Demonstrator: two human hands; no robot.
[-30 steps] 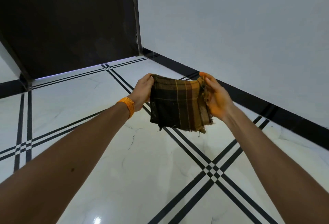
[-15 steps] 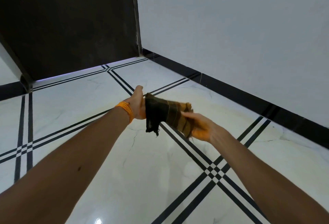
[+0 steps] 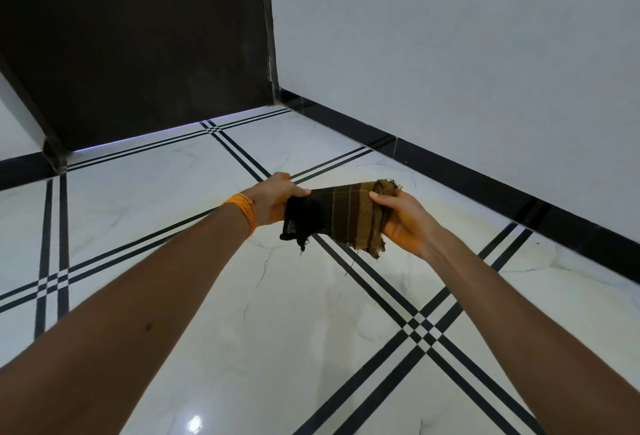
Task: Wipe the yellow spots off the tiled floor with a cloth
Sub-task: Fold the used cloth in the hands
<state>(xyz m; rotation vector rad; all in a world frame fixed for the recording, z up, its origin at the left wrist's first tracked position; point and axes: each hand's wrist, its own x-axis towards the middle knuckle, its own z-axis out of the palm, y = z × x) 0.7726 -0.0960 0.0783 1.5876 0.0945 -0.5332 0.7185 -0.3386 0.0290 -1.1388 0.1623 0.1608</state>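
Note:
A dark brown and olive checked cloth (image 3: 341, 215) is folded and held in the air above the white tiled floor (image 3: 294, 330). My left hand (image 3: 273, 197), with an orange band at the wrist, grips the cloth's dark left end. My right hand (image 3: 403, 218) grips its olive right end, thumb on top. A faint yellowish smear (image 3: 446, 213) tints the tile just beyond my right hand, toward the wall. The cloth hides the floor right under it.
Black double lines cross the floor (image 3: 419, 325). A white wall with a black skirting (image 3: 485, 189) runs along the right. A dark panel or doorway (image 3: 138, 36) fills the far left corner. A bright light reflection (image 3: 194, 423) shows on the near tile.
The cloth, held spread wide a second ago, was folded together, and both hands dropped lower. My right hand has since shifted right, stretching the folded cloth between the hands.

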